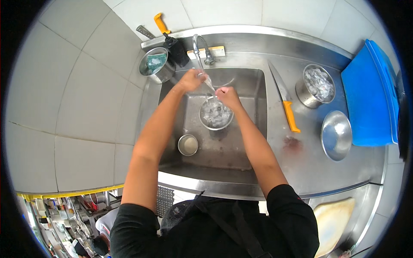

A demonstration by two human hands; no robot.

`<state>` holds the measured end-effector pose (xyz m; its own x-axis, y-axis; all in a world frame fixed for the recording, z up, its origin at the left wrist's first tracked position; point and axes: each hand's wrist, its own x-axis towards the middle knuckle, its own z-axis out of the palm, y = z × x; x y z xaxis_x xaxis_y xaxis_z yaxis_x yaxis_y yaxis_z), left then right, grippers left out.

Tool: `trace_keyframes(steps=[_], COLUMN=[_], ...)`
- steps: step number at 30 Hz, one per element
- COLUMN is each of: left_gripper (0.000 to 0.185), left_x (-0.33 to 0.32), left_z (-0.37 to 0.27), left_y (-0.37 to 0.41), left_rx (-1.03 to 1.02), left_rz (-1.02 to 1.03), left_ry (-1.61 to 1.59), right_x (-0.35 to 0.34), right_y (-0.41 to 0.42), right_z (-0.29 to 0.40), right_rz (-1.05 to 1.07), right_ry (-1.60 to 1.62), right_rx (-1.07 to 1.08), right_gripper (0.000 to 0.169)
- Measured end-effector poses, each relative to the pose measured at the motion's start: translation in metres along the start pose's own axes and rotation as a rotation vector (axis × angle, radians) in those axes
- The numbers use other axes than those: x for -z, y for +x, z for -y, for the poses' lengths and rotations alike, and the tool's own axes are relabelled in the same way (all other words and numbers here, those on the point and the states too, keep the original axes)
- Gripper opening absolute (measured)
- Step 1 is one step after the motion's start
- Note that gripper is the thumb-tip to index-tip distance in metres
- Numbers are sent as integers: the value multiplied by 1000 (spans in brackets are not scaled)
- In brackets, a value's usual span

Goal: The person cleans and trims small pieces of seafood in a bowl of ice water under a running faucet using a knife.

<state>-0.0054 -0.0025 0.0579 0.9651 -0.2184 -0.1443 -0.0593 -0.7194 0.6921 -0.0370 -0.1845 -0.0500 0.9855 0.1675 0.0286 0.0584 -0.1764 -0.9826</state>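
My left hand and my right hand hold a thin, translucent plastic strip or bag stretched between them, just below the spout of the faucet. Beneath my hands, a round metal pot filled with similar clear, crumpled pieces stands in the steel sink. What these pieces are I cannot tell for certain. A small metal cup with pale contents is on the sink floor, nearer to me and to the left.
On the right counter lie a large knife with a yellow handle, a metal pot of clear pieces, a metal bowl and a blue bin. A metal pot with a green sponge and a black pump bottle stand back left.
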Motion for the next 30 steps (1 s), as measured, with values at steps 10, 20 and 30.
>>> trace_keyframes(steps=[10, 20, 30], left_gripper=[19, 15, 16], left_x=[-3, -3, -13], left_z=[-32, -19, -6], left_y=[10, -8, -3], left_rx=[-54, 27, -52], left_rz=[156, 19, -61], left_ry=[-54, -180, -123], right_x=[37, -7, 6], right_y=[-1, 22, 5], right_z=[-9, 46, 38], right_rz=[22, 146, -6], right_ry=[113, 497, -277], right_rx=[25, -25, 219], right_gripper=[41, 14, 17])
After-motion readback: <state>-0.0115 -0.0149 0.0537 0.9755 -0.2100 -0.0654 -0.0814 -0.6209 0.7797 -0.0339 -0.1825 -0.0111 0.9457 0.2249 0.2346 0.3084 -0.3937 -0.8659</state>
